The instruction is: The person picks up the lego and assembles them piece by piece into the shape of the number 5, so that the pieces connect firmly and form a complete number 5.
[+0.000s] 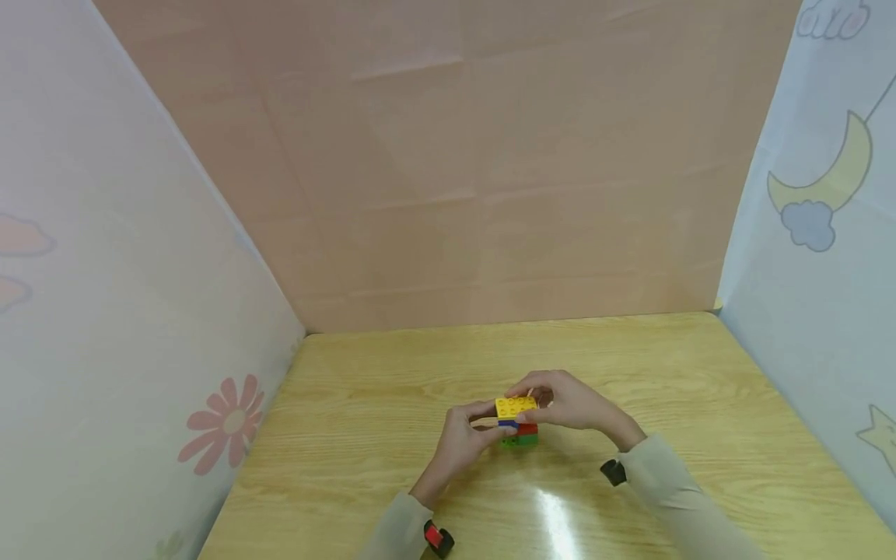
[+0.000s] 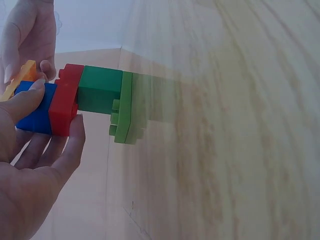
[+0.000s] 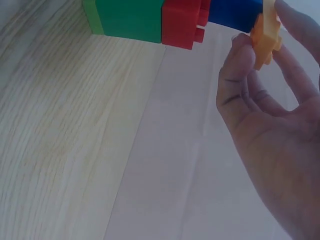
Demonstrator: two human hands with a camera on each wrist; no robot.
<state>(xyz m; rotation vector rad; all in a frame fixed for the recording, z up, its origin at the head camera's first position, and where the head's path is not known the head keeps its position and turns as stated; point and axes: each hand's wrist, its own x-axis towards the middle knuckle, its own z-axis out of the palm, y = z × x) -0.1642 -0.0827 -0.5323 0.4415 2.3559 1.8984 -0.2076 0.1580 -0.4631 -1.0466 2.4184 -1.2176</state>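
Observation:
A stack of toy building bricks stands on the table. From the bottom it runs light green plate (image 2: 125, 112), green brick (image 2: 100, 89), red brick (image 2: 64, 107), blue brick (image 2: 41, 117) and a thin yellow brick (image 1: 514, 406) on top. My left hand (image 1: 462, 437) grips the stack at the blue brick, thumb on one side and fingertips reaching the red one. With thumb and fingers my right hand (image 1: 577, 404) pinches the yellow brick by its edges. In the right wrist view the yellow brick (image 3: 267, 37) sits at the end of the blue brick (image 3: 235, 12), slightly tilted against it.
The wood-grain table (image 1: 378, 373) is bounded by a tan back panel (image 1: 476, 194) and pale side panels with printed drawings. A light reflection shines on the tabletop in front of the stack. Each wrist wears a dark strap-like device (image 1: 614, 472).

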